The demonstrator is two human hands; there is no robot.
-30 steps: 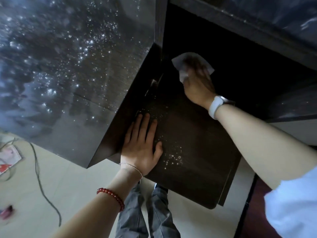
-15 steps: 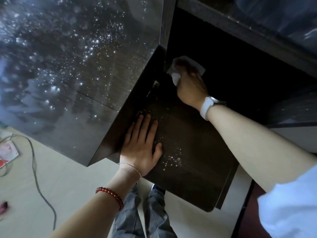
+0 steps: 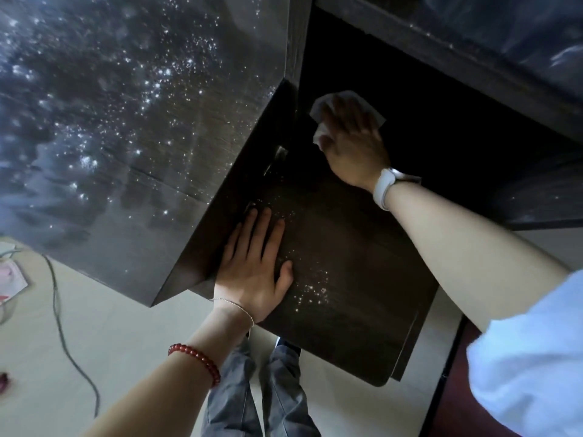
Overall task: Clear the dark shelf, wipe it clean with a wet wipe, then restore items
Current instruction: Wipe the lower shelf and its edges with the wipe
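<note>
The dark shelf (image 3: 347, 294) is bare, with pale dust specks (image 3: 312, 288) near its front and beside my left hand. My right hand (image 3: 353, 143), a white band on its wrist, reaches to the shadowed back of the shelf. Its spread fingers press a white wet wipe (image 3: 318, 105) flat against the board. The wipe's edges show beyond my fingertips and by my thumb. My left hand (image 3: 252, 272) lies flat, palm down, on the shelf's front left part against the side panel.
A glossy dark cabinet panel (image 3: 126, 121) rises at the left and another dark board crosses above the shelf. On the pale floor lie a grey cable (image 3: 60, 310) and some papers (image 3: 9, 279). My legs (image 3: 252, 398) stand under the shelf's front edge.
My right hand slid the wipe a little left along the back of the shelf, then back toward the right. My left hand stayed put.
</note>
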